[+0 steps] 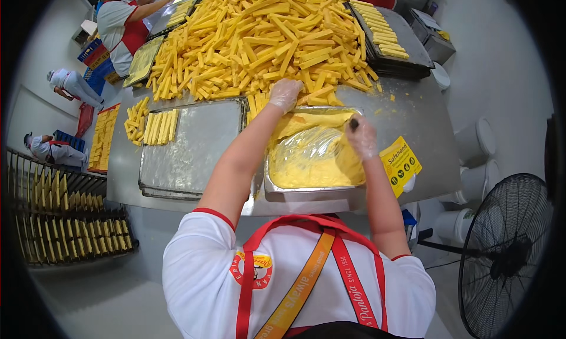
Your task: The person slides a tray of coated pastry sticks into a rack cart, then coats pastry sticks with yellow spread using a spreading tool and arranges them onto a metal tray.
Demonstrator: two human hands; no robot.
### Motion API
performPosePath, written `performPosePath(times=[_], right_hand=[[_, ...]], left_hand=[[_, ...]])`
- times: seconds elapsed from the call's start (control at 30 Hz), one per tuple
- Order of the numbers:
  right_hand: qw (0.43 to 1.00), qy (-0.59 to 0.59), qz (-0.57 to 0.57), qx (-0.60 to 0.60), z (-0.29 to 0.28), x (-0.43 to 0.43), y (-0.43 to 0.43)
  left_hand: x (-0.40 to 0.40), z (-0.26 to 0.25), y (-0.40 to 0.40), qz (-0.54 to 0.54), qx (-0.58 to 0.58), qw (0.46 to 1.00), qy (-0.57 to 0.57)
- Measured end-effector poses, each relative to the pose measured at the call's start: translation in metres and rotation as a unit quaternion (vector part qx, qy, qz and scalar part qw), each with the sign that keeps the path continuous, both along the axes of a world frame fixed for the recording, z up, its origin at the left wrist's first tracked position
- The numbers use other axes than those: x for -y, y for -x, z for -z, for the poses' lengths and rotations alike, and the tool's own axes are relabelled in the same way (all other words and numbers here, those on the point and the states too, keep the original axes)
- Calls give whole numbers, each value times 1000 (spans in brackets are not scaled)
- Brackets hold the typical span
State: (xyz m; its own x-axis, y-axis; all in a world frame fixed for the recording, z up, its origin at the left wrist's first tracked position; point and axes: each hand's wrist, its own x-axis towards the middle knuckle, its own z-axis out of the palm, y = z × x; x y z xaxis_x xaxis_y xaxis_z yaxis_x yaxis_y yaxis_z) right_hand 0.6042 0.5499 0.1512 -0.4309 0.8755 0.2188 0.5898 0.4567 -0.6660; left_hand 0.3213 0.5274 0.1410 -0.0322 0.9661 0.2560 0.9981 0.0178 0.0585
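Note:
A rectangular metal pan [315, 189] of soft yellow spread [305, 168] lies before me on the steel table. My right hand [361, 138], in a clear plastic glove, grips a tool by its dark handle [353, 124] over the pan's right side. What the tool's working end looks like is hard to make out. Beyond the pan's far left corner, my gloved left hand [286, 94] reaches to the near edge of a large heap of yellow sticks [261, 42]. Its fingers are curled and partly hidden, so any stick in them cannot be told.
Left of the pan, stacked baking trays [199, 157] carry a short row of sticks [161, 126]. More stacked trays [409, 38] stand far right. A yellow glove packet [400, 164] lies by my right forearm. A floor fan [506, 255] stands right; co-workers [121, 29] are across the table.

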Motion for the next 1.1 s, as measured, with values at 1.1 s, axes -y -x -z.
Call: performPosePath(times=[1.1], right_hand=[[946, 211, -87, -228, 12, 9, -25]], left_hand=[[161, 24, -114, -90, 364, 916, -140]])
